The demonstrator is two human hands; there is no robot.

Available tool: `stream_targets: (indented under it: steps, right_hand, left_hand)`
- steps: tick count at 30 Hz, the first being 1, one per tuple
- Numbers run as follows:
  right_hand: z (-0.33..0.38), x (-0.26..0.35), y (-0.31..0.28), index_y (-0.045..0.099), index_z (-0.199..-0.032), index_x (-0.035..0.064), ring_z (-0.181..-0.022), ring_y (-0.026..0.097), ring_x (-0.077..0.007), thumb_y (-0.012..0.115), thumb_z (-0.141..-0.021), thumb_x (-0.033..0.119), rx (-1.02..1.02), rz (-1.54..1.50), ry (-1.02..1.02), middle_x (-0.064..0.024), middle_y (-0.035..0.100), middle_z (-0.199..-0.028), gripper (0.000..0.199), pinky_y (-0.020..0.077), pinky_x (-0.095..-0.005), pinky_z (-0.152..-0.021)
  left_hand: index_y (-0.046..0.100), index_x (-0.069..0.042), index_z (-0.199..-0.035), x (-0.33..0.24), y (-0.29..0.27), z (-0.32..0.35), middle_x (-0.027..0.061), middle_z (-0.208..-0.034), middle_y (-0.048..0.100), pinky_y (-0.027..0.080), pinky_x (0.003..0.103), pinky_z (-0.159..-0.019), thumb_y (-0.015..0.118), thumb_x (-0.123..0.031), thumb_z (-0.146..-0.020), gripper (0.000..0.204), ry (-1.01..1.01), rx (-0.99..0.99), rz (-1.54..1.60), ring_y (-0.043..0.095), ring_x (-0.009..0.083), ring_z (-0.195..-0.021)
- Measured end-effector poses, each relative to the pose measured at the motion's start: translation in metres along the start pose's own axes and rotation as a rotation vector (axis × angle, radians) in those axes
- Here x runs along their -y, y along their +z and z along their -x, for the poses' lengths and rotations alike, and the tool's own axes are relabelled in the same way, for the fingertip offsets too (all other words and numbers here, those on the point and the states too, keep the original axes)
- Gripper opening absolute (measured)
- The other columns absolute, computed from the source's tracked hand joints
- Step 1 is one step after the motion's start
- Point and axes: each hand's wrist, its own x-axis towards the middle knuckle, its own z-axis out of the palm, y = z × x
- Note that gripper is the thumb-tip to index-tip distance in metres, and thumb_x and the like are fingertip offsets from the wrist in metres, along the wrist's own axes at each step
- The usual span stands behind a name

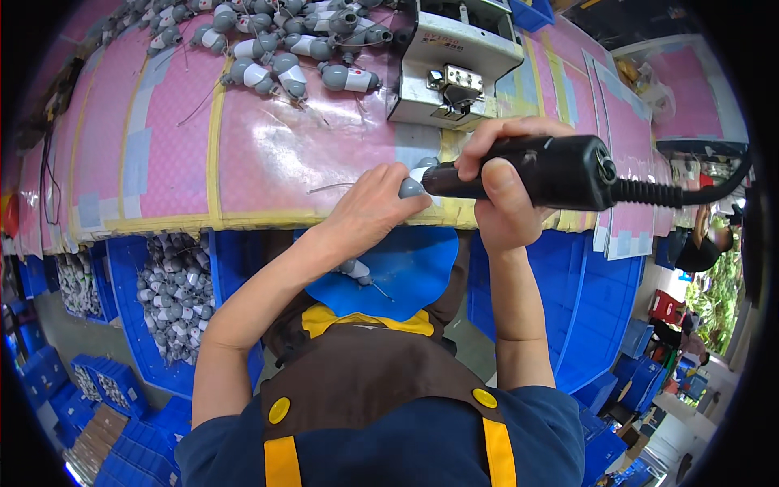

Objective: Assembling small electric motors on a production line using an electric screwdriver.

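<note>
My right hand (513,191) is wrapped round a black corded electric screwdriver (560,172), held level with its narrow end pointing left. That end meets a small grey-and-white bulb-shaped part (411,187) near the table's front edge. Fingers of my left hand (365,207) grip this part from the left and hide some of it. A thin wire (329,187) sticks out leftward beside the hand. Exactly where tool and part touch is hidden. Below the table edge, one similar part (355,269) lies on a round blue sheet or tray (406,280) over my lap.
A heap of similar grey-and-white parts (276,47) covers the table's far left. A metal machine (454,57) stands beyond my hands. Blue bins (235,300) flank my lap; the left one holds many parts. The screwdriver's cable (706,195) runs off right.
</note>
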Motion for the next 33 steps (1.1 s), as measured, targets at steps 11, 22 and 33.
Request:
stream_targets:
  steps: [11, 22, 33]
  right_hand:
    - [0.006, -0.004, -0.002, 0.043, -0.099, 0.0041, -0.057, 0.053, -0.0175, 0.073, -0.075, 0.022, 0.174, -0.083, 0.069, -0.0114, 0.054, -0.072, 0.042, 0.0477, -0.0312, -0.055]
    - [0.006, -0.003, -0.004, 0.044, -0.1, 0.0042, -0.059, 0.054, -0.0184, 0.072, -0.075, 0.021, 0.213, -0.079, 0.059, -0.0114, 0.054, -0.074, 0.041, 0.0472, -0.0326, -0.056]
    - [-0.022, 0.012, -0.019, 0.049, -0.106, -0.0009, -0.061, 0.053, -0.0207, 0.055, -0.084, 0.023, -0.001, -0.233, -0.045, -0.0185, 0.056, -0.083, 0.032, 0.0469, -0.0346, -0.059]
  left_hand:
    - [0.064, -0.015, -0.097, 0.004, 0.001, 0.002, 0.0087, -0.085, 0.043, 0.042, 0.035, -0.067, 0.059, -0.014, -0.075, 0.022, -0.015, 0.003, 0.014, 0.049, 0.0257, -0.083]
    - [0.064, -0.016, -0.097, 0.005, 0.002, 0.002, 0.0082, -0.086, 0.042, 0.041, 0.034, -0.068, 0.058, -0.014, -0.074, 0.024, -0.016, -0.012, 0.024, 0.048, 0.0245, -0.083]
    - [0.064, -0.013, -0.095, -0.013, -0.029, 0.017, 0.0149, -0.1, 0.05, 0.044, 0.038, -0.078, 0.059, -0.007, -0.074, 0.022, -0.002, 0.116, 0.205, 0.051, 0.0319, -0.095]
